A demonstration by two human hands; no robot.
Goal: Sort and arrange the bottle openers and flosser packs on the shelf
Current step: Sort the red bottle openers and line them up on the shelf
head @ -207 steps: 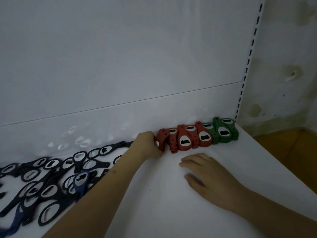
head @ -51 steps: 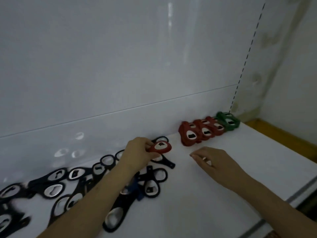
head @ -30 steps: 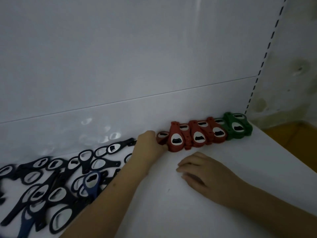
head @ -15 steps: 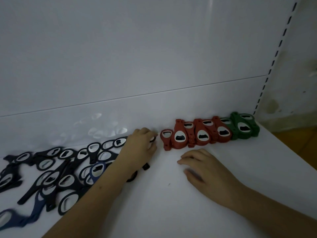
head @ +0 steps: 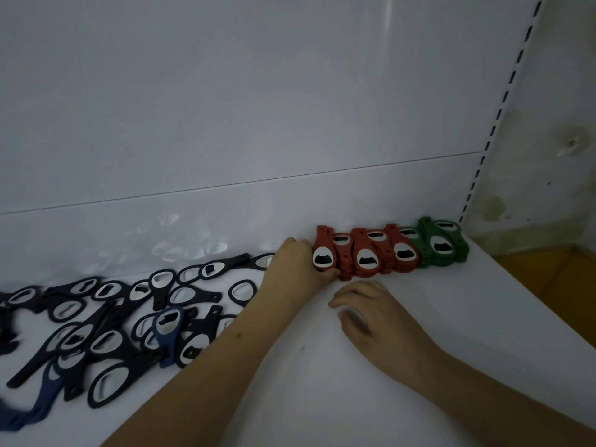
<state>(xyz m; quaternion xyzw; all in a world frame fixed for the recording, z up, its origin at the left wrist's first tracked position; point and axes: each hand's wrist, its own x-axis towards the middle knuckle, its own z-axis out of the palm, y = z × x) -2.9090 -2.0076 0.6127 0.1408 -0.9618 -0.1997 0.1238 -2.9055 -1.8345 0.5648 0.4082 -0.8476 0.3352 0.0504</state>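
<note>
Red bottle openers [head: 364, 253] stand in an overlapping row against the back panel [head: 290, 108] of the white shelf [head: 322, 398], green openers [head: 442, 243] closing the row at its right end near the slotted upright [head: 490, 133].

Head view, the only one: left hand [head: 298, 269] sits at the row's left end, fingers curled round the leftmost red opener [head: 324, 253]; the grip looks clamped on it, though the fingertips are hidden behind the opener, so contact is judged, not seen. That opener's long axis runs front to back, metal head toward the person, handle toward the panel. Right hand [head: 371, 314] rests flat on the shelf just in front of the row, fingers relaxed, holding nothing.

Unsorted dark openers [head: 106, 324] lie in a loose heap to the left of the left hand, axes pointing every way; one blue opener [head: 166, 330] lies among them. Left hand is nearer that heap, and the row grows leftward toward it. No flosser packs in view.
</note>
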